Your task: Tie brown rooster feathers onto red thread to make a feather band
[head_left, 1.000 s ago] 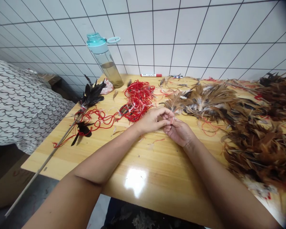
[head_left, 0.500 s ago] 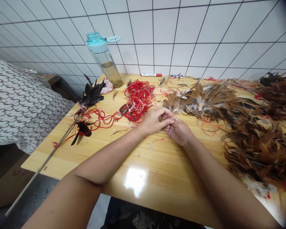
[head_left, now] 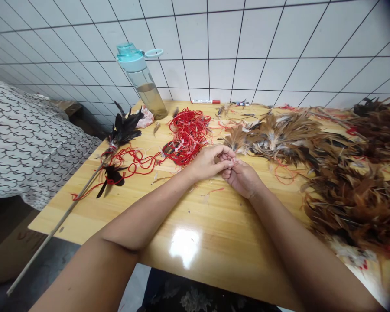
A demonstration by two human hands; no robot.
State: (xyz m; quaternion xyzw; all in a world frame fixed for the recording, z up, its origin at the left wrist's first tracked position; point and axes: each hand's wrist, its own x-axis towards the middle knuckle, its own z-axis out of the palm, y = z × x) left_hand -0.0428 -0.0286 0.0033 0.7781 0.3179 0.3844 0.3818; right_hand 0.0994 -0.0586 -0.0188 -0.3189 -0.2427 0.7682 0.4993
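Reddish thin thread in narrow pinch of left hand, over middle of yellowish wooden table; right hand touches left fingers, palm upward, fingers curled, cannot tell its hold.

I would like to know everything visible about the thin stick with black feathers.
The pale, wood-like stick lies slantwise across the table's left side, its bare near end jutting past the edge. Glossy black feathers fan out from its far end, above a red-and-white binding. Red string crosses the shaft.
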